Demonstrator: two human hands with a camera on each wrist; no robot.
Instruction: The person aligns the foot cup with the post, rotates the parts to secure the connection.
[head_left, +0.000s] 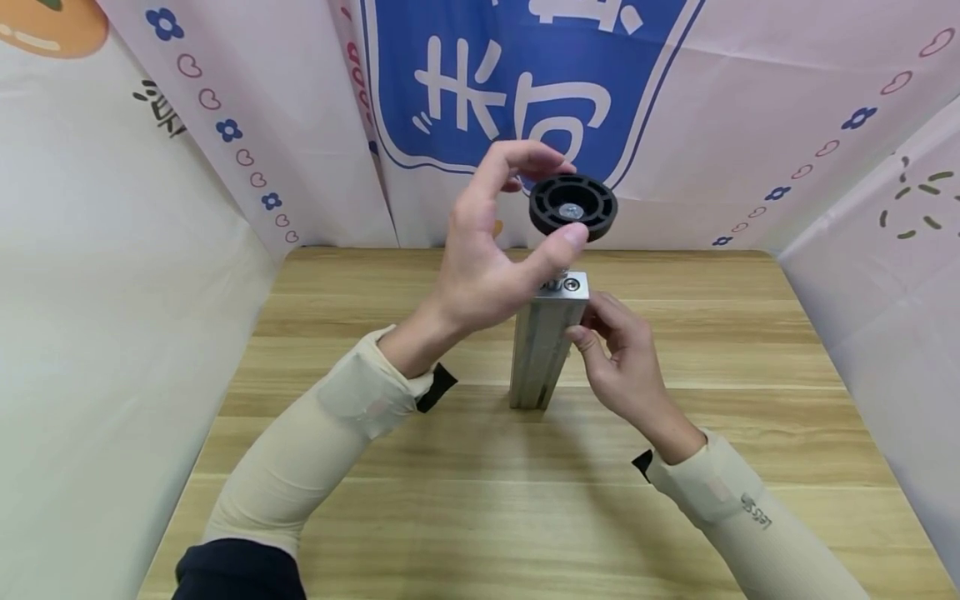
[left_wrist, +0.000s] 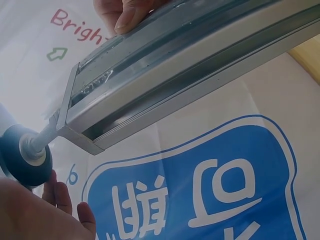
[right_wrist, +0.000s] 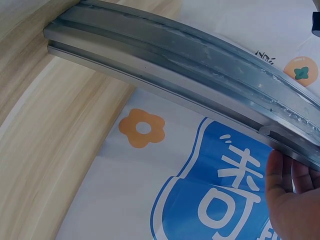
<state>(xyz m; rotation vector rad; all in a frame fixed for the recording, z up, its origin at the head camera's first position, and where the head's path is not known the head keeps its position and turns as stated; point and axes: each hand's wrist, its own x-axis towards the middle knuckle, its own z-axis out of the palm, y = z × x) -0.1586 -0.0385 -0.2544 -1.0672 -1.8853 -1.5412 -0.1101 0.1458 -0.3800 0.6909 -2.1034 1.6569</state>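
Observation:
An aluminium profile (head_left: 546, 350) stands upright on the table, with a metal end plate (head_left: 573, 286) on its top. A black round levelling foot (head_left: 597, 227) sits above that plate, joined to it by a threaded stem (left_wrist: 46, 136). My left hand (head_left: 487, 262) holds the foot, thumb at the near rim and fingers curled on the far side. Lower down, my right hand (head_left: 626, 354) grips the profile near its upper end from the right. The right wrist view shows its fingers (right_wrist: 277, 175) against the profile's side, with the thumb out of sight.
A wood-grain table (head_left: 360, 517) lies under the profile. Behind it hangs a printed white cloth (head_left: 675, 150) with a blue sign pattern; white cloth (head_left: 97, 292) also flanks the left side. Dark tabs (head_left: 437, 388) stick out at both sleeve cuffs.

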